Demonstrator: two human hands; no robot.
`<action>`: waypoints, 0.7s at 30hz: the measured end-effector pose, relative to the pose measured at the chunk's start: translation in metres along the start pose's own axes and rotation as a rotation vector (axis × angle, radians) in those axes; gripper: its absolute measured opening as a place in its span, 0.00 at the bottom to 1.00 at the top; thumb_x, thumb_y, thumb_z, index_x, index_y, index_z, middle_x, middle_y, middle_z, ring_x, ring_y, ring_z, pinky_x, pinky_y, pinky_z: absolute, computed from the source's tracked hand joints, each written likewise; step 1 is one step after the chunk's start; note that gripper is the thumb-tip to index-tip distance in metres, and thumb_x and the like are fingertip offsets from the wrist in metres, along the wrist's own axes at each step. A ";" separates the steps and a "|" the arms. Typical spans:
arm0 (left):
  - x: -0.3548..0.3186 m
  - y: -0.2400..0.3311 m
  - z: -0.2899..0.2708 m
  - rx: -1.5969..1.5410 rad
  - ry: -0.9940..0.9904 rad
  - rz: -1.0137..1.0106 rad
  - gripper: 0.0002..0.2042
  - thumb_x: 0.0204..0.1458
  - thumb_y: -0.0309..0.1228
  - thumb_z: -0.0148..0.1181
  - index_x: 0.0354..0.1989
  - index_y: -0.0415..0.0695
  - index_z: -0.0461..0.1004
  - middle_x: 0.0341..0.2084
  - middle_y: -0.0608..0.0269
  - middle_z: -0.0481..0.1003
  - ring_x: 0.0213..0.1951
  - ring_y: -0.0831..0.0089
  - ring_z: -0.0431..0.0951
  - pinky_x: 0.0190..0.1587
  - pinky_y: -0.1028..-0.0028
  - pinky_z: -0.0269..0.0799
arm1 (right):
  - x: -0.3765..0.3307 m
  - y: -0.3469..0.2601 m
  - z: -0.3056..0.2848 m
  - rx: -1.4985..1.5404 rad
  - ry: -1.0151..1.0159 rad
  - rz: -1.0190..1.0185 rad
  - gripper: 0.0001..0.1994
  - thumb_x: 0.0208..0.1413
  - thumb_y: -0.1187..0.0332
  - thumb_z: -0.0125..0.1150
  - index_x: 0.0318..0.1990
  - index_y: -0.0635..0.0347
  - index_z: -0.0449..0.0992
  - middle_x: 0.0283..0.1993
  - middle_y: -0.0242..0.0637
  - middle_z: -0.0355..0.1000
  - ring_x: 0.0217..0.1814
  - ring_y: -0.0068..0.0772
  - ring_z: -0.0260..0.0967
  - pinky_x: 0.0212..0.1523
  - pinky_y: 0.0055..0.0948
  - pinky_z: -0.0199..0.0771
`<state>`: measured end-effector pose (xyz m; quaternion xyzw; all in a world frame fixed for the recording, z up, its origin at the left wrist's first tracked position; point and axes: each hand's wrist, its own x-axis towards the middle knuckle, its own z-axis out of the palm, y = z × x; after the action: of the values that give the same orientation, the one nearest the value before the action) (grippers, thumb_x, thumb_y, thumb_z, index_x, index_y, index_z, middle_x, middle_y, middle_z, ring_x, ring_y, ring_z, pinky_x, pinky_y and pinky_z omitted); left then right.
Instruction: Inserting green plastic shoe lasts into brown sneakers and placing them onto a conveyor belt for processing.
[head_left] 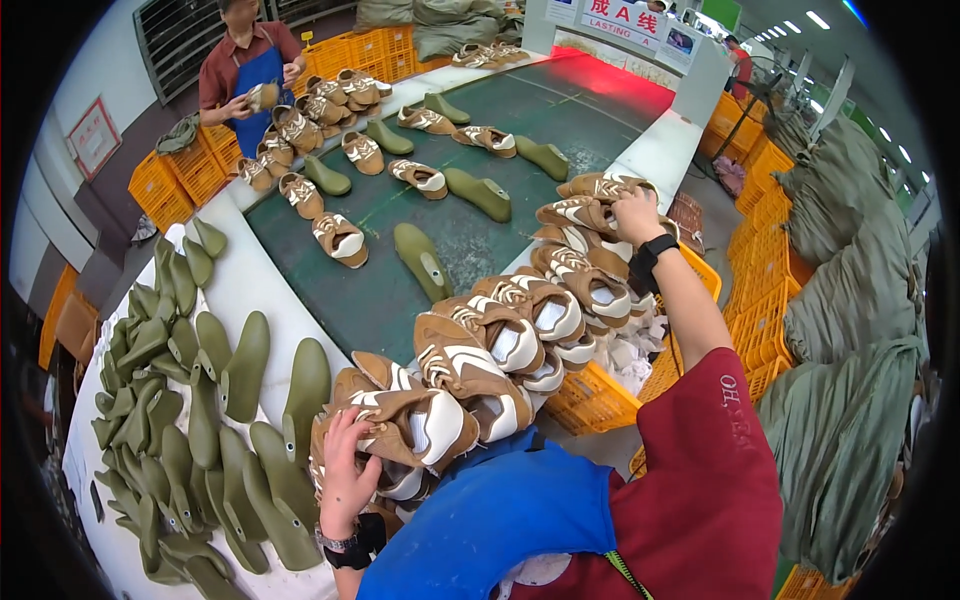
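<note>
A long heaped row of brown sneakers (pixel 462 375) with white stripes and heels lies along the near table edge, against my blue apron (pixel 490 530). At the row's near left end, my left hand (pixel 346 475) is closed against the side of a sneaker (pixel 425 425), thumb apart from the curved fingers. My right arm reaches out to the row's far end. There my right hand (pixel 637 213) is closed over a sneaker (pixel 590 212); its fingertips are partly hidden. White stuffing shows inside several sneakers.
Many green shoe lasts (pixel 205 415) cover the white table at left. Sneakers and lasts lie on the green conveyor belt (pixel 330 285). Across it, a co-worker (pixel 250 70) holds a shoe. Orange crates (pixel 590 400) and grey-green sacks (pixel 850 400) stand at right.
</note>
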<state>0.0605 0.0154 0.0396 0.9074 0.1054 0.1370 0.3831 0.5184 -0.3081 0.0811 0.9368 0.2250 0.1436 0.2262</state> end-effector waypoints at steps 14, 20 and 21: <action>-0.003 -0.004 0.003 -0.020 0.060 -0.037 0.20 0.37 0.18 0.49 0.43 0.40 0.65 0.55 0.52 0.62 0.60 0.50 0.54 0.61 0.59 0.48 | -0.071 -0.015 -0.063 0.674 -0.101 -0.324 0.14 0.36 0.60 0.64 0.32 0.56 0.78 0.30 0.43 0.74 0.34 0.44 0.72 0.37 0.36 0.72; 0.002 -0.003 0.006 -0.054 0.030 -0.039 0.19 0.37 0.18 0.49 0.43 0.40 0.65 0.54 0.52 0.62 0.60 0.51 0.55 0.61 0.61 0.48 | -0.106 -0.033 -0.053 0.729 -0.146 -0.415 0.12 0.40 0.64 0.62 0.35 0.55 0.77 0.30 0.43 0.74 0.35 0.46 0.71 0.38 0.38 0.71; 0.002 -0.002 0.007 -0.055 0.008 -0.017 0.19 0.37 0.18 0.49 0.43 0.40 0.65 0.54 0.52 0.62 0.60 0.51 0.55 0.61 0.61 0.48 | -0.105 -0.029 -0.048 0.819 -0.060 -0.446 0.09 0.41 0.66 0.60 0.33 0.56 0.76 0.29 0.44 0.73 0.35 0.46 0.71 0.37 0.38 0.71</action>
<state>0.0648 0.0124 0.0339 0.8950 0.1108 0.1404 0.4086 0.4001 -0.3189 0.0906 0.8814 0.4526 -0.0364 -0.1304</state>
